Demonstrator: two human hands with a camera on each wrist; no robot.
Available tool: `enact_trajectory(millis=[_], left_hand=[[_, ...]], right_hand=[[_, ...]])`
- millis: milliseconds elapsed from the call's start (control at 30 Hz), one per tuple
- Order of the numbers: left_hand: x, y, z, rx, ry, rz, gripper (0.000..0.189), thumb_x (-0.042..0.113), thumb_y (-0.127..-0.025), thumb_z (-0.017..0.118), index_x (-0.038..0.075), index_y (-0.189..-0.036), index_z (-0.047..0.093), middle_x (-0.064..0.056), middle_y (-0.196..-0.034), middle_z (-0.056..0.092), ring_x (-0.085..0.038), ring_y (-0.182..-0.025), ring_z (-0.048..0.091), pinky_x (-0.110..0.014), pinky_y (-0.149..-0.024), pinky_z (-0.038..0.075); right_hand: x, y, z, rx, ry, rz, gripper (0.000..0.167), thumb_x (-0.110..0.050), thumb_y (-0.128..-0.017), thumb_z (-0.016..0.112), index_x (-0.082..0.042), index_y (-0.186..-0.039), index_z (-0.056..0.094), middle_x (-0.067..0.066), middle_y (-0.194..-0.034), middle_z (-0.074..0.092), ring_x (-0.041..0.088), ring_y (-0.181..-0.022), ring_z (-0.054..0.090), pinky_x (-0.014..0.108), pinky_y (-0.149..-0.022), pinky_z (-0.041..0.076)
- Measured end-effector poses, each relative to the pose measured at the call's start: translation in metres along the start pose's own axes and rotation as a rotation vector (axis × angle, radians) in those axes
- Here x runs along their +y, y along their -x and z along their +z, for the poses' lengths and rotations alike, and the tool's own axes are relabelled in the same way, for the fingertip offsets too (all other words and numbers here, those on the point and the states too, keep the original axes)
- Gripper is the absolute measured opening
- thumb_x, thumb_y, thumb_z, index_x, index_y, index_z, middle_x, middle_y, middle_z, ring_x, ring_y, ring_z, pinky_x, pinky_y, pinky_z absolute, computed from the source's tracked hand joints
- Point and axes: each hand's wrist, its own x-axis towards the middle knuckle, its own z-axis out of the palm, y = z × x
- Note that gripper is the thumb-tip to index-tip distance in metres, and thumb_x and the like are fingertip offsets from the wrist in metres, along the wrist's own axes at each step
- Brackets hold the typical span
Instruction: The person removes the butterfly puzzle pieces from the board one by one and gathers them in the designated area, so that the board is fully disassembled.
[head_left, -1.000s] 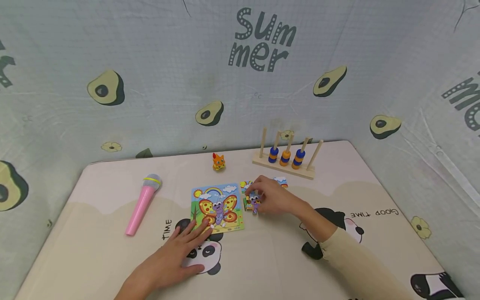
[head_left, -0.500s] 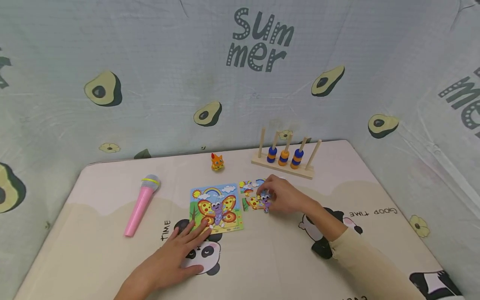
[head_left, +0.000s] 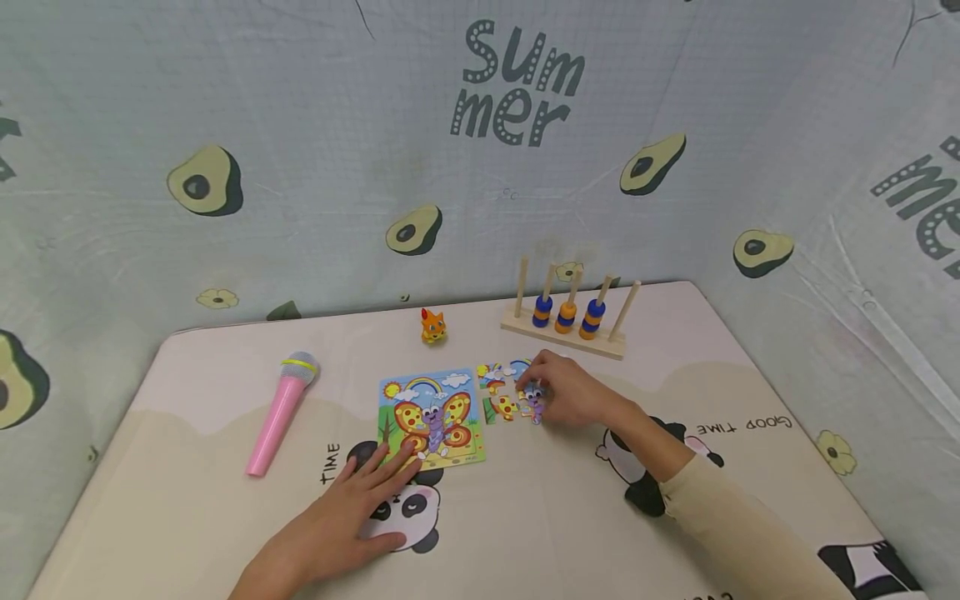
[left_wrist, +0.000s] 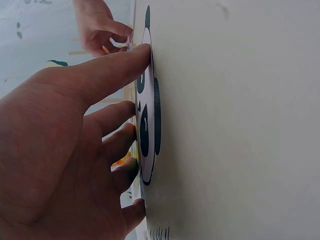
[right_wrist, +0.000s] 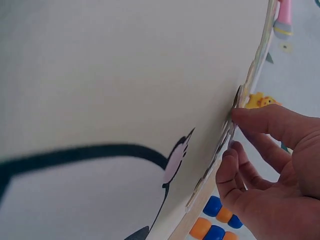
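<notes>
My left hand (head_left: 337, 521) lies palm down with fingers spread, its fingertips on the lower left edge of a square butterfly picture board (head_left: 431, 417). Just right of that board, my right hand (head_left: 572, 390) pinches a puzzle piece (head_left: 532, 402) printed with the butterfly's purple face and body, low at the tabletop. Beside it on the left lies a puzzle piece with a spotted wing (head_left: 502, 407). Behind these are a sun piece (head_left: 491, 375) and a rainbow piece (head_left: 519, 367), the latter partly covered by my right hand. In the right wrist view, thumb and fingers (right_wrist: 250, 116) meet at the piece's edge.
A pink toy microphone (head_left: 281, 412) lies at the left. Toward the back stands a small orange animal figure (head_left: 433, 327). A wooden peg stand (head_left: 562, 333) with blue and orange beads is behind my right hand. A patterned cloth wall (head_left: 337, 150) borders the table (head_left: 525, 533).
My right hand has shifted right with the purple-faced piece, uncovering the wing piece and the rainbow piece, then nearly stopped. My left hand has stayed in place.
</notes>
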Motion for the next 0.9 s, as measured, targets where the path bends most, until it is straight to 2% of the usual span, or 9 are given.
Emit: enact_trajectory(millis=[567,900], left_hand=[[0.0003,-0.0002,0.0005,-0.008,0.016,-0.008,0.084,0.055,-0.092,0.073,0.022,-0.162,0.041,0.000,-0.172,0.031,-0.043,-0.157,0.026,-0.074,-0.120,0.021],[0.0012,-0.0009,-0.0010,-0.028,0.023,-0.029,0.084,0.056,-0.092,0.072,0.023,-0.162,0.040,0.000,-0.172,0.029,-0.043,-0.158,0.024,-0.075,-0.120,0.019]], right_hand=[[-0.0027,0.0004,-0.0013,-0.020,0.024,-0.019,0.047,0.006,-0.076,0.080,-0.013,-0.119,0.077,0.006,-0.119,0.060,0.020,-0.101,0.056,0.033,-0.084,0.049],[-0.0035,0.0007,-0.0011,-0.021,0.036,-0.006,0.049,0.008,-0.075,0.076,-0.014,-0.119,0.077,0.006,-0.120,0.060,0.020,-0.100,0.055,0.035,-0.084,0.049]])
